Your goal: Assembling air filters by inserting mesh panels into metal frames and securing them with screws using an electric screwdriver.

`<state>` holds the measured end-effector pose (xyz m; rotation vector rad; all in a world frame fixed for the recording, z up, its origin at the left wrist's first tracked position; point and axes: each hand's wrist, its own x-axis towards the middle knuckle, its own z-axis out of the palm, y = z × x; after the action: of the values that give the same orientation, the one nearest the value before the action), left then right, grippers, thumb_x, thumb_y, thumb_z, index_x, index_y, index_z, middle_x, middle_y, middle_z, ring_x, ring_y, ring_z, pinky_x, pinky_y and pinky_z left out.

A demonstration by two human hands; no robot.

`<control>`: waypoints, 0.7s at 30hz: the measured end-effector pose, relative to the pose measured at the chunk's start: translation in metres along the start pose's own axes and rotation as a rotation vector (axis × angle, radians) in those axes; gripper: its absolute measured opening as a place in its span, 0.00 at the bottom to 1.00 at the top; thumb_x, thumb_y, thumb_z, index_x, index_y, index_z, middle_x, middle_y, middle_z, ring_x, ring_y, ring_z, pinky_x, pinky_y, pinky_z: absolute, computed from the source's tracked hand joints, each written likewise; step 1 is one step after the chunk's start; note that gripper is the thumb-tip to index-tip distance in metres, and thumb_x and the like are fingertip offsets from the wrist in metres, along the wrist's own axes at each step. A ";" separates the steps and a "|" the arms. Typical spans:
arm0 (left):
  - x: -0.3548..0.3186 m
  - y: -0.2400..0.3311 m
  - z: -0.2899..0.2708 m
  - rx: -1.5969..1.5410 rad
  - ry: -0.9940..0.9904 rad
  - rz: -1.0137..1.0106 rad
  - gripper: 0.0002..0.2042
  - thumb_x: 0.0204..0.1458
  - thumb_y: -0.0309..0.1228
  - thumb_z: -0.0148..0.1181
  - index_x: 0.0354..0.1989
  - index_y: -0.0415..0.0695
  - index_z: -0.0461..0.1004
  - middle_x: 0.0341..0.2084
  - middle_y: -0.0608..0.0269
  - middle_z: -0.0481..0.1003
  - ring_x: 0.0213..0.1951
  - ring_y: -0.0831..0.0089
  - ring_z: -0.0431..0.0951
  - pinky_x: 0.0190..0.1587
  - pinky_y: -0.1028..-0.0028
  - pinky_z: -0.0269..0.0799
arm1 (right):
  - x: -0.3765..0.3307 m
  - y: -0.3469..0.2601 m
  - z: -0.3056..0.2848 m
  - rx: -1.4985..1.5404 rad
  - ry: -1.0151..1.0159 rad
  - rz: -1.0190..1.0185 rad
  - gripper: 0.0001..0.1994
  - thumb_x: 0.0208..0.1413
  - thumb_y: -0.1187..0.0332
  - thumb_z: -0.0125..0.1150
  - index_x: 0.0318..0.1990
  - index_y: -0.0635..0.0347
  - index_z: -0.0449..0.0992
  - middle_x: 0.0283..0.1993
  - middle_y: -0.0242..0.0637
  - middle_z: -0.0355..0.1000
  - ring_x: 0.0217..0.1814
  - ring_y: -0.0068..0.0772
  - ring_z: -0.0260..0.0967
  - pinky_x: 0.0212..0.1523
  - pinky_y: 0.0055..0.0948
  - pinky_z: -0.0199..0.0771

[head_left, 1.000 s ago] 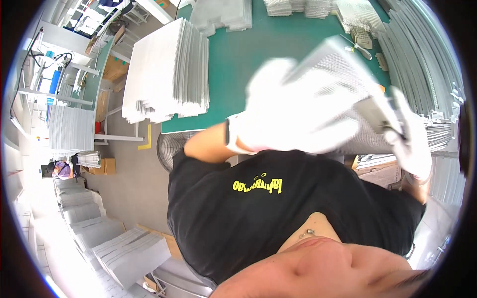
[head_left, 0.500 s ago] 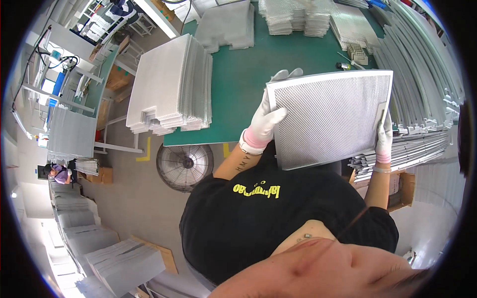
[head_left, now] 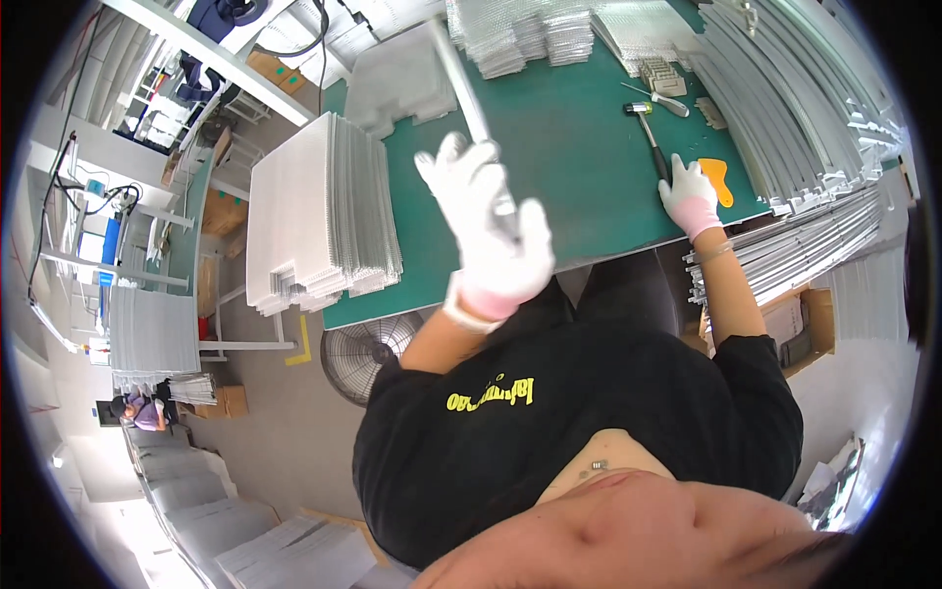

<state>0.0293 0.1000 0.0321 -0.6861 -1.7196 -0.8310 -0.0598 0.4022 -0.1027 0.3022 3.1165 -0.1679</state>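
Note:
My left hand (head_left: pixel 496 231), in a white glove with a pink cuff, is raised over the near left of the green worktable and blurred by motion. It is shut on the framed mesh panel (head_left: pixel 459 83), which appears edge-on as a thin silver strip passing between thumb and fingers. My right hand (head_left: pixel 691 196), gloved the same way, is down on the table at the right. Its thumb and fingers close about the end of the black handle of a small mallet (head_left: pixel 655 142). Right beside that hand lies an orange scraper (head_left: pixel 717 181).
Stacks of mesh sheets (head_left: pixel 319 211) stand on the table's left and far side. A screwdriver (head_left: pixel 669 102) and small metal corner pieces (head_left: pixel 660 77) lie beyond the mallet. Long metal strips (head_left: pixel 795 108) fill the right side. A floor fan (head_left: pixel 368 355) stands below the left edge.
The panel has swung from facing me to edge-on, moving left in my left hand. My right hand has let go of it and come down to the mallet handle.

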 end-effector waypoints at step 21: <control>0.005 -0.053 0.043 0.082 -0.237 0.122 0.21 0.30 0.44 0.74 0.27 0.46 0.72 0.27 0.61 0.67 0.36 0.59 0.68 0.54 0.53 0.63 | -0.139 0.045 -0.220 0.604 0.348 -0.845 0.34 0.69 0.57 0.51 0.74 0.68 0.49 0.29 0.34 0.68 0.24 0.23 0.63 0.23 0.26 0.62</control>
<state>-0.0378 0.1031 0.0180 -0.8520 -1.8906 -0.6103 0.0864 0.4435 0.1139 -1.1205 3.1831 -1.1546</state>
